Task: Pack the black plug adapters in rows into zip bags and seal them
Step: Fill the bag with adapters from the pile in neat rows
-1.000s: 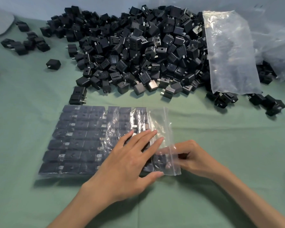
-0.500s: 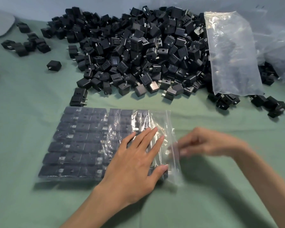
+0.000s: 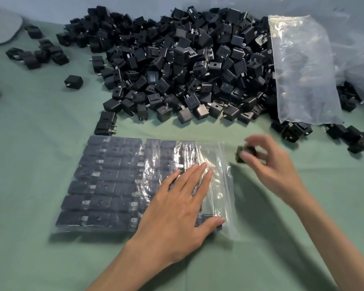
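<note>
Clear zip bag [image 3: 223, 185] flat on green cloth [image 3: 29, 185], packed with black plug adapters [image 3: 105, 175] in tidy rows, its mouth end at right unfilled and crinkled; big loose pile [image 3: 187, 66] lies beyond it. Left hand [image 3: 177, 208] flat, fingers straight, thumb spread, pressing the bag's right part over the last adapters. Right hand [image 3: 269, 164], blurred, is raised just right of the bag's mouth and apart from it, thumb and fingertips pinching a single loose adapter [image 3: 246, 154].
</note>
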`<state>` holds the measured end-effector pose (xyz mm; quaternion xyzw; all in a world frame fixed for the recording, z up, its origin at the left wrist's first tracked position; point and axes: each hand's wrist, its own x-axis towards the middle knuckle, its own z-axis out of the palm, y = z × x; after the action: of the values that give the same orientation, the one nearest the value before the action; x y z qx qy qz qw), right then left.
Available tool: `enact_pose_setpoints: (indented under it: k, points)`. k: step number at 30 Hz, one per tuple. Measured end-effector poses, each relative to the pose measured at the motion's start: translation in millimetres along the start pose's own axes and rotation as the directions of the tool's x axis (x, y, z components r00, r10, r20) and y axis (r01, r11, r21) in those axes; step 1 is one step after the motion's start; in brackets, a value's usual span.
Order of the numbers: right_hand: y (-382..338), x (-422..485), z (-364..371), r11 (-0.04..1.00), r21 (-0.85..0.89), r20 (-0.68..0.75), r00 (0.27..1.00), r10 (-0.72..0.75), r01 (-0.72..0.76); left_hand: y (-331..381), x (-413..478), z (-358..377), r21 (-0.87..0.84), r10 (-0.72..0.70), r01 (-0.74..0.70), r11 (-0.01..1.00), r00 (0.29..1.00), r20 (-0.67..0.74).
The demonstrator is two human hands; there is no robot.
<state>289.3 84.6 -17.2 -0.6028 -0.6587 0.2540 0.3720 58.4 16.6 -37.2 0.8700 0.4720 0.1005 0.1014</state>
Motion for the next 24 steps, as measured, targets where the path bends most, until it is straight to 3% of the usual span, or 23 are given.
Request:
enact_pose_setpoints:
  k: [1,5,9,12,16,20,24]
  points:
    - [-1.2,-26.3,-0.3,0.993,0.115,0.009,0.999,0.034,-0.034,-0.2,0.0,0.0,0.003,0.001,-0.001,1.000,1.000,-0.003]
    - [-4.4,-75.2,18.9,0.955,0.251,0.038,0.987,0.155,-0.160,-0.4,0.9,0.3,-0.007,-0.002,0.002,1.000,1.000,-0.027]
    - [-13.5,-79.3,33.4,0.862,0.457,0.174,0.972,0.157,-0.222,0.6,-0.5,-1.0,-0.021,-0.015,0.014,1.000,0.999,-0.042]
    - [-12.8,-76.3,33.4,0.903,0.380,0.280,0.955,0.092,-0.198,0.6,-0.5,-1.6,-0.017,-0.020,0.019,1.000,0.999,-0.037]
    - [-12.0,-68.8,29.3,0.991,0.120,0.202,0.977,-0.074,0.051,0.8,-0.7,-1.3,-0.013,-0.024,0.023,1.000,1.000,-0.012]
    - [-11.5,-63.0,27.5,0.964,0.258,0.280,0.960,-0.008,-0.067,0.2,0.1,-0.6,0.021,-0.020,0.020,1.000,1.000,0.005]
    - [-7.2,-62.6,13.1,0.966,0.224,0.463,0.886,0.009,-0.126,0.0,0.3,-1.0,0.049,-0.024,0.023,0.999,0.999,0.036]
